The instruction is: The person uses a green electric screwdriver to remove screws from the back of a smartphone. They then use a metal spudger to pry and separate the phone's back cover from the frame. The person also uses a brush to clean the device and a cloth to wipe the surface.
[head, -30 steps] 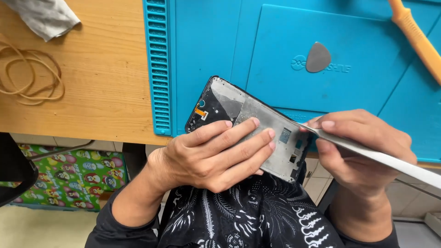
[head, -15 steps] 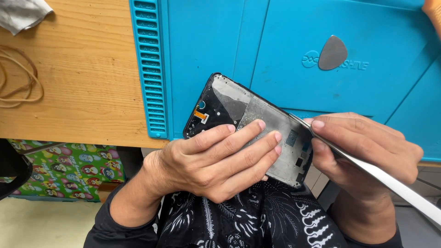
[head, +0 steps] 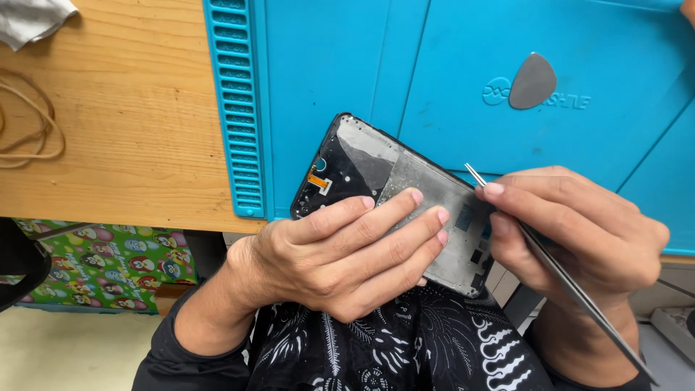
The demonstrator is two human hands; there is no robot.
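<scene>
My left hand (head: 347, 250) grips an opened phone frame (head: 384, 174), a black shell with a grey metal mid plate and a small orange flex part near its top left corner. The frame is tilted, with its far end over the blue mat and its near end over my lap. My right hand (head: 572, 232) pinches long metal tweezers (head: 550, 264). Their tip pokes out past my fingers at the frame's right edge; whether it touches the frame I cannot tell. The handle runs down to the lower right.
A blue silicone work mat (head: 326, 65) with a ribbed left strip lies on the wooden table (head: 123, 123). A grey triangular pick (head: 532, 81) rests on the mat. Rubber bands (head: 32, 123) and a white cloth (head: 32, 18) lie at the left.
The view has shifted slightly. My right hand has drawn the tweezers back a little, so their tip now sits at the frame's right edge instead of over the plate. My left hand keeps its grip.
</scene>
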